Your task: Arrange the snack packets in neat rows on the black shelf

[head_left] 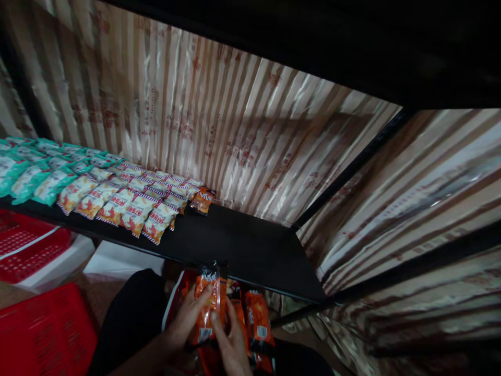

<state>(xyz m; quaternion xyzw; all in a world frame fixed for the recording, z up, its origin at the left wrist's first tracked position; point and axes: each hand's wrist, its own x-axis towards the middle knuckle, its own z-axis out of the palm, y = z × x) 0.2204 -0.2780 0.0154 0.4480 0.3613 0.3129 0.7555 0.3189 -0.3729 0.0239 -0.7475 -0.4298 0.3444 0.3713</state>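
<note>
Low in the head view, both my hands hold one orange snack packet (207, 308) upright, just below the front edge of a black shelf (242, 245). My left hand (188, 316) wraps its fingers round the packet's left side. My right hand (230, 342) pinches its lower right edge. More orange packets (256, 321) stand bunched to the right of the held one, inside a red-edged container that is mostly hidden. One orange packet (202, 200) lies at the back of the shelf, at the end of the rows.
Rows of white-and-orange snack packets (129, 206) and teal packets (35, 175) fill the shelf's left part. Striped beige paper (219, 125) lines the back and right walls. Red plastic baskets (43, 334) stand at lower left, beside a white box (117, 261).
</note>
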